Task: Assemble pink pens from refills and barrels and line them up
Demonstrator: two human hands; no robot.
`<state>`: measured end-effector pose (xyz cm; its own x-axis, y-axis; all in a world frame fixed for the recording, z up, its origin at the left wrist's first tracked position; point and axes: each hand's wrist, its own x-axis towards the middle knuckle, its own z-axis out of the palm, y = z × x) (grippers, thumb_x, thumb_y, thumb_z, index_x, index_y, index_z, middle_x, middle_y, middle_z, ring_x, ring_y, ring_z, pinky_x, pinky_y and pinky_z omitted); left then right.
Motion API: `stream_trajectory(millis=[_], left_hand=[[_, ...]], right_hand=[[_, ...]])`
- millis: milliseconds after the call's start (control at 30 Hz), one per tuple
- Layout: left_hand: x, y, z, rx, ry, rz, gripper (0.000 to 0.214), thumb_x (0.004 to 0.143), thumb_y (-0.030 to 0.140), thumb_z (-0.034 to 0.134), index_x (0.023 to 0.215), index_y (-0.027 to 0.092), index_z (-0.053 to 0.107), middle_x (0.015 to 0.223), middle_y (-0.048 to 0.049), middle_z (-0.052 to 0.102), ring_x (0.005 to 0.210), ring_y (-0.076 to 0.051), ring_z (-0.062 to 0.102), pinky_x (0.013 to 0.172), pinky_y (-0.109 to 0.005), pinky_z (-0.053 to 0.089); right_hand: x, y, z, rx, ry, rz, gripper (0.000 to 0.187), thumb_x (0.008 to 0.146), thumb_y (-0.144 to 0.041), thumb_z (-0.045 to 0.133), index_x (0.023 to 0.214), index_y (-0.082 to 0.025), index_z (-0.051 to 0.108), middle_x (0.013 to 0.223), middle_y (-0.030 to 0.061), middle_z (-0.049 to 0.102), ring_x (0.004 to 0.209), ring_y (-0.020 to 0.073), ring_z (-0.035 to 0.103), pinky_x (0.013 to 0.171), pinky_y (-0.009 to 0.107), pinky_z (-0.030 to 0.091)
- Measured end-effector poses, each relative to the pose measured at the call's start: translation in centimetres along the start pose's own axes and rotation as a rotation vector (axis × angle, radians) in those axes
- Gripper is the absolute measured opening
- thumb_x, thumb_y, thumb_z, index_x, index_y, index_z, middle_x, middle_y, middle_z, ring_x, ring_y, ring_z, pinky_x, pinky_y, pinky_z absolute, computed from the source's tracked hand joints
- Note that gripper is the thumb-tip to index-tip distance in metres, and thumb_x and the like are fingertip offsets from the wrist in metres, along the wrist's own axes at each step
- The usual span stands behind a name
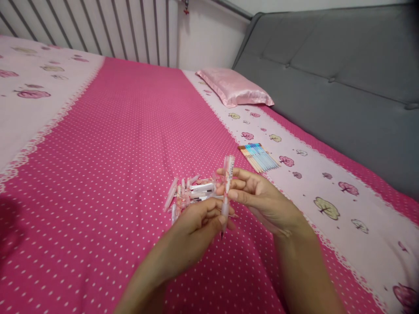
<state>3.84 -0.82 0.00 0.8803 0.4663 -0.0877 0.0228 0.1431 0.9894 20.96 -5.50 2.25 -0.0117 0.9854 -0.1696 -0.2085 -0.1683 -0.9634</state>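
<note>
A slim pen (228,176) with a pinkish-white patterned barrel stands nearly upright between my hands, its dark tip pointing down. My left hand (204,222) pinches the pale grip section near the tip. Higher up the barrel, the thumb and fingers of my right hand (257,192) close on the same pen. Behind my left hand lies a loose pile of pens and clear pen parts (190,192) on the pink bedsheet (131,144); my fingers hide part of it.
Beyond my right hand, a neat row of blue and tan pens (258,158) lies on the sheet. A pink satin pillow (234,86) rests farther back, against the grey padded headboard (327,65). White slatted rails (124,30) run along the far side.
</note>
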Motion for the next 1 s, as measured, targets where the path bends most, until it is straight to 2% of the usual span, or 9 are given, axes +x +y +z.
stream_trajectory(millis=[200,367,533,633,800,900,1000], left_hand=[[0.27,-0.33,0.11,-0.003,-0.019,0.031,0.017,0.093,0.027,0.041,0.082,0.017,0.05,0.074,0.0023,0.044,0.067,-0.011,0.038,0.063,-0.027,0.033],[0.03,-0.54,0.09,0.009,0.007,0.026,0.016,0.093,0.027,0.043,0.081,0.018,0.048,0.074,0.0027,0.044,0.067,-0.011,0.037,0.062,-0.026,0.032],[-0.13,-0.21,-0.03,0.025,0.029,0.046,0.019,0.093,0.027,0.042,0.079,0.017,0.051,0.069,0.0038,0.043,0.061,-0.01,0.038,0.058,-0.024,0.032],[-0.13,0.04,-0.11,0.053,0.038,0.03,0.019,0.093,0.028,0.042,0.081,0.017,0.052,0.07,0.0026,0.048,0.06,-0.01,0.04,0.056,-0.024,0.033],[-0.11,0.15,-0.12,0.069,0.056,0.046,0.02,0.092,0.027,0.042,0.08,0.017,0.054,0.072,0.0017,0.05,0.062,-0.01,0.043,0.057,-0.023,0.035],[0.0,0.05,-0.02,0.018,0.044,0.043,0.019,0.091,0.025,0.043,0.077,0.017,0.052,0.067,0.0034,0.045,0.06,-0.009,0.039,0.055,-0.022,0.033],[0.16,-0.13,0.11,-0.029,0.047,0.037,0.014,0.09,0.022,0.045,0.08,0.017,0.052,0.07,0.0034,0.047,0.062,-0.009,0.039,0.058,-0.022,0.033]], right_hand=[[0.19,-0.14,0.46,-0.055,0.111,0.011,0.048,0.067,-0.026,0.08,0.11,-0.021,0.059,0.084,0.0003,0.064,0.078,0.0135,0.063,0.072,0.027,0.052],[0.34,0.17,0.71,-0.116,0.149,-0.015,0.053,0.065,-0.027,0.082,0.111,-0.02,0.058,0.092,0.0021,0.063,0.081,0.014,0.062,0.072,0.027,0.052],[0.18,0.14,0.54,-0.089,0.059,-0.037,0.048,0.075,-0.034,0.074,0.116,-0.02,0.055,0.11,0.0079,0.063,0.095,0.0178,0.062,0.081,0.032,0.052],[-0.01,-0.05,0.31,-0.015,-0.011,-0.004,0.045,0.083,-0.032,0.066,0.124,-0.022,0.05,0.115,0.0083,0.064,0.094,0.0169,0.064,0.084,0.033,0.052],[-0.03,0.01,0.12,0.002,-0.03,0.018,0.042,0.083,-0.025,0.067,0.122,-0.022,0.053,0.101,0.0049,0.069,0.081,0.0132,0.065,0.075,0.028,0.053],[0.11,0.17,0.16,-0.016,0.029,-0.013,0.038,0.077,-0.022,0.073,0.112,-0.02,0.058,0.086,0.0008,0.068,0.074,0.0106,0.064,0.071,0.024,0.052],[0.17,0.29,0.3,-0.053,0.087,-0.031,0.043,0.071,-0.022,0.077,0.11,-0.02,0.058,0.076,-0.0025,0.062,0.068,0.0094,0.061,0.063,0.022,0.05]])
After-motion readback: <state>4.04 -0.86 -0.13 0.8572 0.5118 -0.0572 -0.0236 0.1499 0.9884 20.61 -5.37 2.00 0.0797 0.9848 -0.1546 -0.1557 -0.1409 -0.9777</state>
